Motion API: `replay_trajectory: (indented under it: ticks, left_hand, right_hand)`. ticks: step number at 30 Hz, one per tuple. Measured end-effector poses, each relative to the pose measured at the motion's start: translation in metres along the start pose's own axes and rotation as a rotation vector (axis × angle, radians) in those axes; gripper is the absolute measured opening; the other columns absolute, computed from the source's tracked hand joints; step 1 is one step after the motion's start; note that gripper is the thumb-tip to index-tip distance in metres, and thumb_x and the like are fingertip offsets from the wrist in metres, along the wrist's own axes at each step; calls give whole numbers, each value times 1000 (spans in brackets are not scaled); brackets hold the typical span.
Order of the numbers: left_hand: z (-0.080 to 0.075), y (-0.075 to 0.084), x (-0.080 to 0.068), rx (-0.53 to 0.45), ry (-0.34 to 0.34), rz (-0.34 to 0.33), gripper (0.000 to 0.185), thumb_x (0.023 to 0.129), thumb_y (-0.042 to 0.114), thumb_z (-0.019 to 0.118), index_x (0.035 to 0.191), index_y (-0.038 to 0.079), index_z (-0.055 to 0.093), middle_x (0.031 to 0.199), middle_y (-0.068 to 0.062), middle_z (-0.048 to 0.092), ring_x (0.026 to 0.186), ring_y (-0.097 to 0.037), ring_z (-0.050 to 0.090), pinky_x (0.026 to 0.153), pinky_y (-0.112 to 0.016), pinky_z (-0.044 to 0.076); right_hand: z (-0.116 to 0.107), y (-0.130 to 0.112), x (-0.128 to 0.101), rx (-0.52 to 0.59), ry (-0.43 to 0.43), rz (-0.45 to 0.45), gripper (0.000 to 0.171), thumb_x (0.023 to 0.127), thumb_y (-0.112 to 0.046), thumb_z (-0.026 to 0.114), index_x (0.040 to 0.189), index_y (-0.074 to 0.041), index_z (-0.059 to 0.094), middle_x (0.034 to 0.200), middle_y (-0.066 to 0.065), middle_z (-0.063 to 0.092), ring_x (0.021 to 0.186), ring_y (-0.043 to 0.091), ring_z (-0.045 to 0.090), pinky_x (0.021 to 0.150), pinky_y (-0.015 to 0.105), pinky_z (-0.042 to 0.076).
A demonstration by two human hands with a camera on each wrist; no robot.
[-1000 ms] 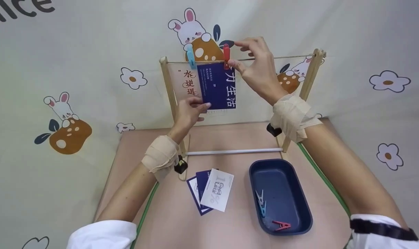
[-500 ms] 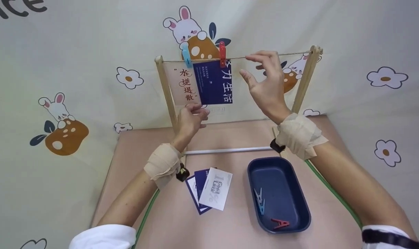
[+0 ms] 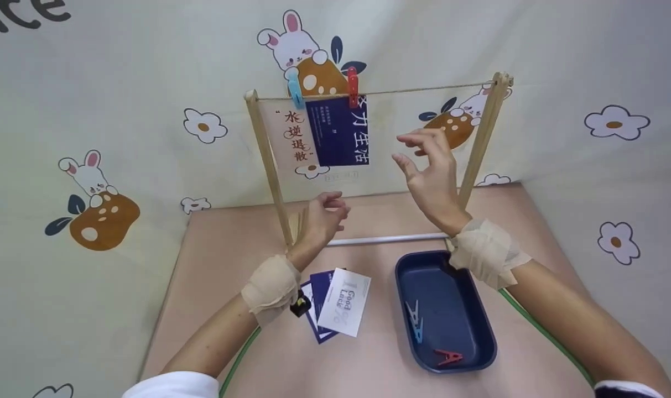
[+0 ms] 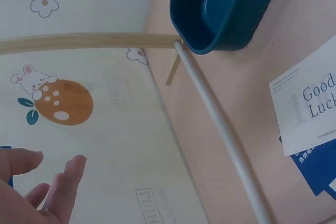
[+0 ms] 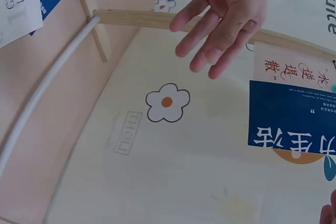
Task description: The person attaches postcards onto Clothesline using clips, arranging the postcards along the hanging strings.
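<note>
In the head view, a navy tray (image 3: 446, 293) sits at lower right. In it, a blue-and-grey peg (image 3: 419, 333) lies by the left wall and a red peg (image 3: 449, 357) near the bottom end. Left of the tray, a white card (image 3: 345, 301) tops a small overlapping pile. At upper middle, a pink card (image 3: 292, 138) and a purple card (image 3: 332, 132) hang at the string (image 3: 418, 90), the purple overlapping the pink's right side; a light-blue peg (image 3: 296, 91) and an upper red peg (image 3: 353, 88) clip them. The left hand (image 3: 325, 217), mid-frame below the cards, has fingers loosely bent, free. The right hand (image 3: 432, 179), right of centre, has thumb and fingers parted, likewise free.
</note>
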State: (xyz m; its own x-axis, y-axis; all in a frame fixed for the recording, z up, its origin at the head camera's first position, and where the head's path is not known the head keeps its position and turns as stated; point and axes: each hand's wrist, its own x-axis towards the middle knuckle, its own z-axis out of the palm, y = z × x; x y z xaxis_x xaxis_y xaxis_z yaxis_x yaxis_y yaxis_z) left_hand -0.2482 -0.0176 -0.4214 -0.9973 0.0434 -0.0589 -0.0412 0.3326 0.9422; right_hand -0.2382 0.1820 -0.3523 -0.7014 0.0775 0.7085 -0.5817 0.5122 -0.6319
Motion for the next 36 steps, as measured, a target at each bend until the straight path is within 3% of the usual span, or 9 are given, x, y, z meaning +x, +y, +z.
replay_trajectory:
  ticks: [7,15,20,24,36]
  left_hand:
    - [14,-13,-19,194,-115,199,47,94,7,66,139,1,53,130,-20,62,110,-33,68,89,-38,60]
    - [33,-33,-42,313,-196,287,55,93,8,66,144,2,47,137,-22,53,120,-37,60,101,-47,52]
    - [49,-52,-56,376,-238,314,61,92,10,69,146,3,44,138,-21,51,125,-36,57,107,-47,49]
    - [62,-64,-64,401,-282,297,67,90,11,71,150,5,40,142,-20,47,126,-33,57,106,-46,50]
    - [94,-100,-84,375,-427,260,83,92,19,72,159,11,24,160,-22,26,143,-36,42,116,-46,41]
  right_hand:
    - [-7,12,-35,-65,-85,25,27,87,-2,75,112,0,69,114,16,61,103,27,60,86,38,50]
    - [-12,23,-80,-112,-145,82,27,86,-3,76,112,-3,69,115,13,62,100,27,61,83,30,48]
    - [-15,30,-101,-144,-186,86,30,84,-3,78,113,-2,68,115,13,62,99,26,62,81,34,49]
    - [-16,37,-113,-180,-221,108,33,83,-3,79,114,-2,68,116,12,62,98,25,63,80,35,51]
    - [-18,61,-150,-257,-346,343,41,84,-10,80,121,-4,65,118,15,62,104,32,64,85,47,53]
